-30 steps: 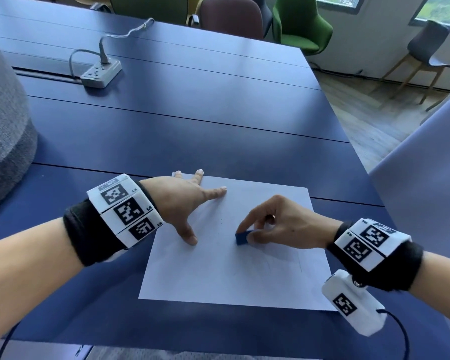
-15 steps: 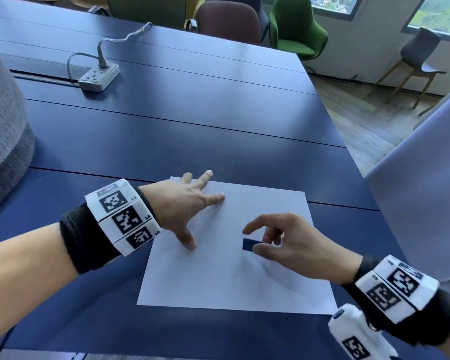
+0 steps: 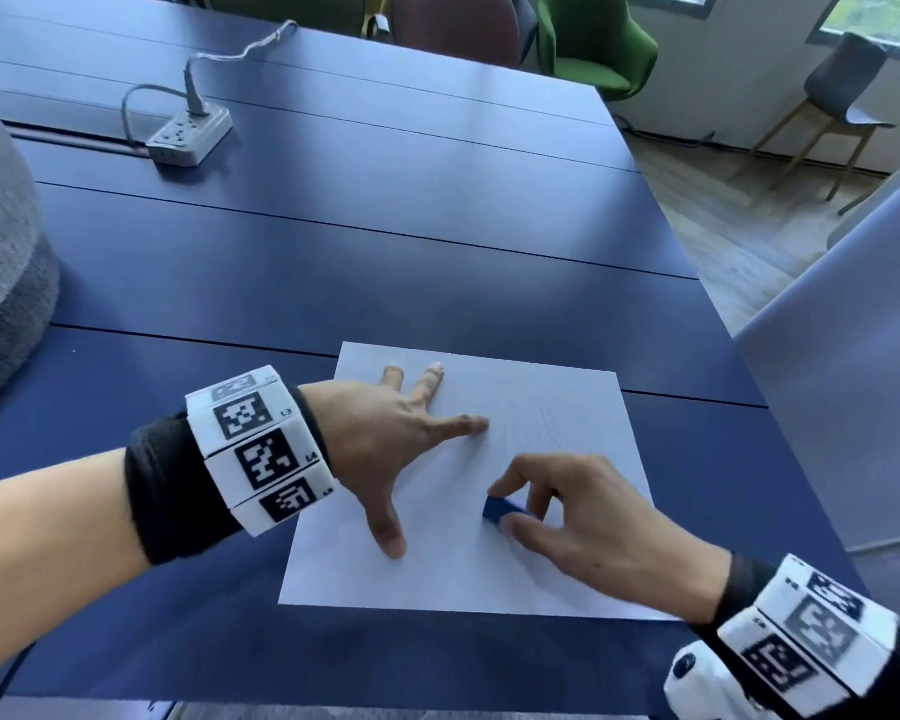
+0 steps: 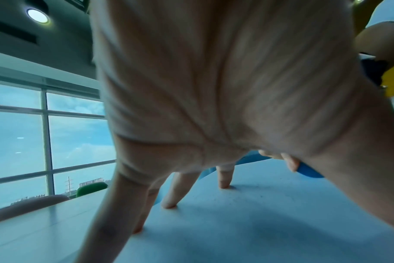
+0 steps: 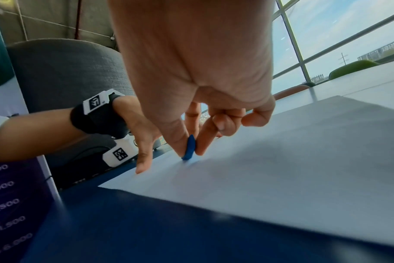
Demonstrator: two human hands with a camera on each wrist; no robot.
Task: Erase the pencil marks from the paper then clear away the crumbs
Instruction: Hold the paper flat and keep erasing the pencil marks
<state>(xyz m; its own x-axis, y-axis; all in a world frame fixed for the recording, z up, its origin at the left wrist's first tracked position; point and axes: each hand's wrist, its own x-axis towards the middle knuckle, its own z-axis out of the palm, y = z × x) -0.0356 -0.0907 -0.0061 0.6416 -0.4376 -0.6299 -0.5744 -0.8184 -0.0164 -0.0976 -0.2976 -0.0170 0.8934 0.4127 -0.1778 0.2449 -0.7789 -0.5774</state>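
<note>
Eraser (image 3: 502,510) nearer left hand (image 3: 393,444) — on paper (image 3: 567,407)

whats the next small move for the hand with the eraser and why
Probably rub the blue eraser, pinched in the right hand, up toward the faint pencil marks that show just beyond it, while the left hand presses spread fingers on the paper.

White paper (image 3: 489,574), blue eraser (image 3: 502,510), dark blue table (image 3: 385,262), black-and-white checkered wristbands (image 3: 261,452).
</note>
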